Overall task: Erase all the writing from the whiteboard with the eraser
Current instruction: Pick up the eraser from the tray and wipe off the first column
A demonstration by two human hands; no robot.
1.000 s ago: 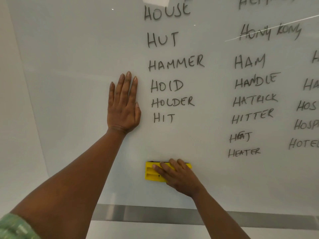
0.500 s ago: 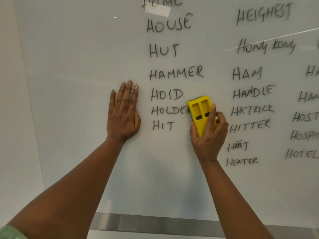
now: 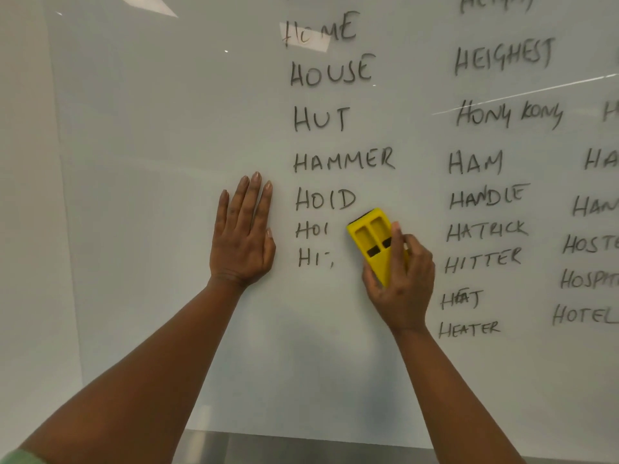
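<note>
Right hand (image 3: 400,283): fingers and thumb curled round the lower half of the yellow eraser (image 3: 375,244), gripping it; the eraser lies tilted against the whiteboard (image 3: 150,128), its upper end just beside the tail of the first word column. Left hand (image 3: 243,236): fingers straight and together, palm pressed flat on the board, holding nothing, just left of "HOID" (image 3: 325,199). Writing: first column reads HOME, HOUSE, HUT, HAMMER, HOID, then the stubs "HOI" (image 3: 311,230) and "HI" (image 3: 315,257); a second column runs from HEIGHEST down to HEATER; a third is cut off at the right edge. Metal ledge (image 3: 301,447) along the board's foot. Risks, as judged: the eraser is held by one end only, so a hard sideways stroke could twist it off flat and leave streaks; the bracing palm sits close to the ink and could smear it. Change from half a second ago: "HOLDER" has lost its ending and "HIT" most of its T, and the eraser has shifted slightly left and tilted further, while the left hand stays planted.
</note>
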